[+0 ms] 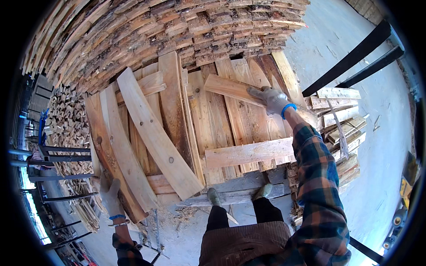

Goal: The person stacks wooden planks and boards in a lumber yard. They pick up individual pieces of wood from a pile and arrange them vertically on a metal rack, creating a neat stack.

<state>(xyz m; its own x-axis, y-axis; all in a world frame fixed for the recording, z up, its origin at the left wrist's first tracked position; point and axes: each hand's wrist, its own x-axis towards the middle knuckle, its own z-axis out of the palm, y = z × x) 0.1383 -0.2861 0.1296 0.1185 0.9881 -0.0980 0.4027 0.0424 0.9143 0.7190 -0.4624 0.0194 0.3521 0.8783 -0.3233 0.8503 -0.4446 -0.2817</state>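
My right hand (274,101), in a pale work glove with a blue cuff, is closed over a wooden board (228,88). That board lies slanted across a row of upright boards (242,119) on the right stack. At the left stack my left hand (111,195), gloved the same way, grips the outer edge of a brown-edged board (104,146); part of its fingers is hidden. Beside it a long pale board with knots (153,128) lies diagonally over other boards. A short board (248,153) rests crosswise near the front of the right stack.
A tall pile of rough boards (186,26) rises at the back. Cut wood pieces (69,119) are heaped at the left by dark metal bars (66,155). More boards (344,119) and black posts (350,57) stand right. A timber (235,195) lies at my feet.
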